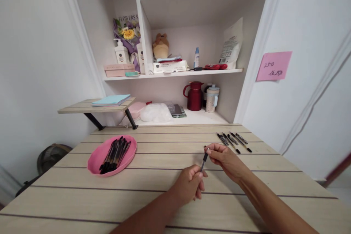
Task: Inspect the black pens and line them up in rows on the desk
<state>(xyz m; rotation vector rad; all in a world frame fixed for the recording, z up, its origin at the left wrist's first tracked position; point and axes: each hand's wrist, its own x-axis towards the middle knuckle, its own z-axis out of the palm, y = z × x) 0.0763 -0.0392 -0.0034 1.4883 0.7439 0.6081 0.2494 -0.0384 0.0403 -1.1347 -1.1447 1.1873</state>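
A black pen (204, 161) is held between both my hands above the wooden table (164, 190). My left hand (189, 186) is closed round its lower end. The fingers of my right hand (223, 159) pinch its upper end. To the left lies a pink plate (94, 162) with several black pens (115, 154) heaped on it. Several more pens (233, 140) lie side by side on the table just beyond my right hand.
A small raised shelf (82, 108) carrying a light blue notebook (111, 99) stands at the table's back left. Behind the table, white shelves hold a red jug (194, 96), a cup, bottles and bags. A pink note (273, 65) is stuck on the right wall.
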